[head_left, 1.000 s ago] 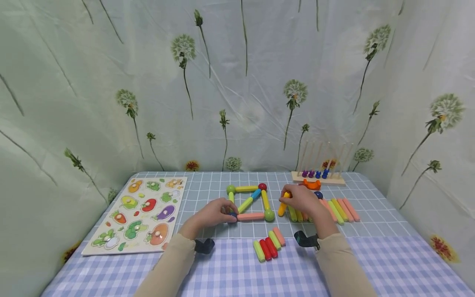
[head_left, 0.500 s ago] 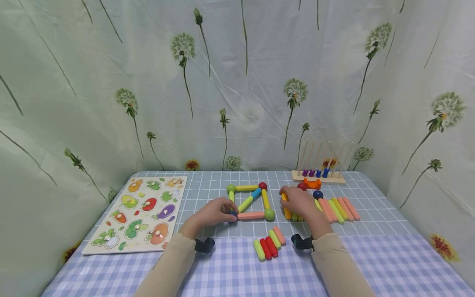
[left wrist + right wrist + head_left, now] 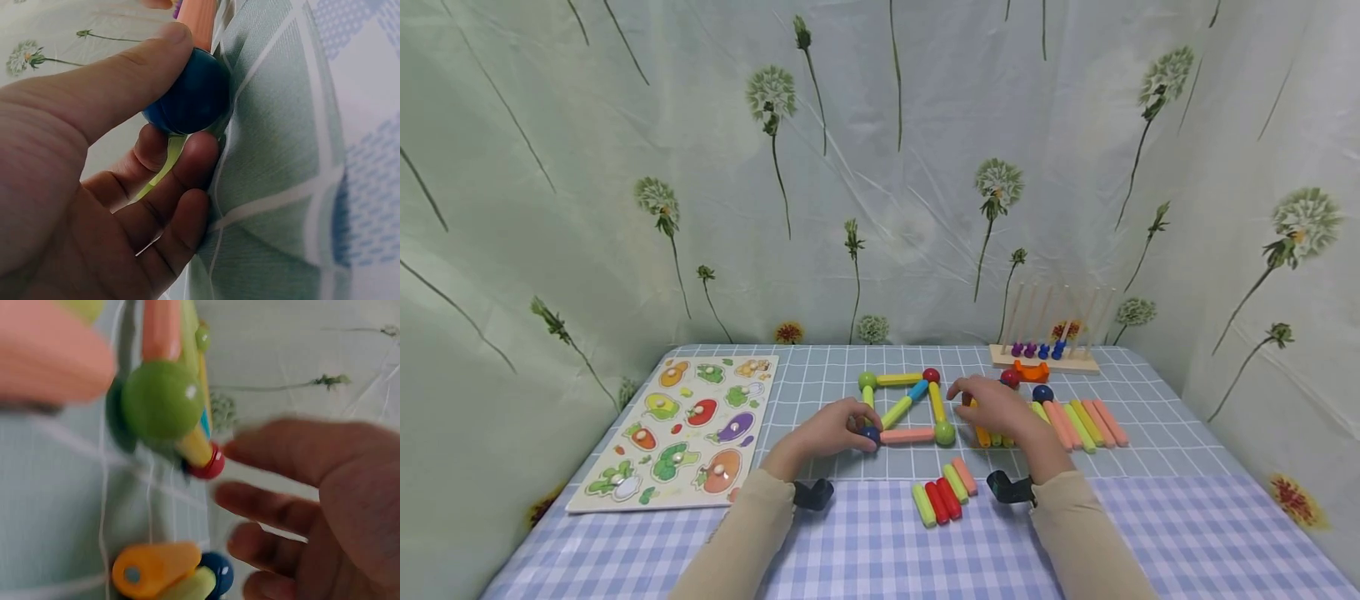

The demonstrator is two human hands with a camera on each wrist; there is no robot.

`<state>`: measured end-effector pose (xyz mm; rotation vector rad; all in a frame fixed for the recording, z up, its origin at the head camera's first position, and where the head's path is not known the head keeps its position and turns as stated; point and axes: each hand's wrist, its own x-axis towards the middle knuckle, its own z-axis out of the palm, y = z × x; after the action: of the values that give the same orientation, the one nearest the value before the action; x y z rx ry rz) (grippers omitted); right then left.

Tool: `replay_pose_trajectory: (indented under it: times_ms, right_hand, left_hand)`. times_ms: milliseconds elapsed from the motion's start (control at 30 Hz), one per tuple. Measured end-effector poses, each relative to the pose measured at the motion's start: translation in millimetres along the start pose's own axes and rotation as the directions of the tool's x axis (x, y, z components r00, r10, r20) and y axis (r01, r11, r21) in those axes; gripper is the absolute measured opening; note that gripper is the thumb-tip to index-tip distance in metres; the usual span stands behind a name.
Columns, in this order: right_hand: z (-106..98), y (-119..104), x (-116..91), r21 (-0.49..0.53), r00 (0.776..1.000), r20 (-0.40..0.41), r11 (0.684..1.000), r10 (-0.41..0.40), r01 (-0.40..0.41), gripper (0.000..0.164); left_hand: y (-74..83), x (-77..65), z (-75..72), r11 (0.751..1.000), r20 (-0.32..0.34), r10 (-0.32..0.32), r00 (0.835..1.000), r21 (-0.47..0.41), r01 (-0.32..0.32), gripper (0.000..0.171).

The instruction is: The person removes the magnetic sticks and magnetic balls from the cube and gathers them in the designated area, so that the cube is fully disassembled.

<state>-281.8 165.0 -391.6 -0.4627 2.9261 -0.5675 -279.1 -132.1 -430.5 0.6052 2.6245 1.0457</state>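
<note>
My left hand pinches a dark blue ball between thumb and fingers. The ball sits at the near left corner of a square of sticks and balls, joined to a pink stick. A green ball forms the near right corner and a red ball the far right one. A yellow-green and blue diagonal crosses the square. My right hand hovers over an orange stick at the left end of a stick row, fingers apart with nothing between them. It hides part of that row.
Several short sticks lie in front of the square. A vegetable puzzle board is at left. More long sticks, another blue ball, an orange curved piece and a peg rack are at right.
My right hand has set the orange stick down at the left end of the row and let go, then shifted slightly left. The left hand has stayed at the blue ball.
</note>
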Motion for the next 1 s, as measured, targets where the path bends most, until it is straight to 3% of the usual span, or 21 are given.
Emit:
replay_pose_trajectory:
  times_ms: [133, 367, 1000]
  right_hand:
    - [2, -13, -1, 0.059, 0.993, 0.105, 0.997, -0.053, 0.047, 0.03]
    - [15, -21, 1, -0.06, 0.988, 0.139, 0.996, -0.062, 0.071, 0.03]
    - [18, -26, 2, -0.097, 0.999, -0.013, 0.994, -0.044, 0.043, 0.016]
  left_hand:
    - [-0.4, 0.6, 1.6, 1.0, -0.02, -0.004, 1.0, 0.001, 0.004, 0.021]
    - [-1.1, -0.6, 3.0, 1.0, -0.029, -0.013, 1.0, -0.005, 0.012, 0.021]
    - [0.6, 3.8, 2.1, 0.999, -0.042, -0.025, 0.999, -0.028, 0.024, 0.019]
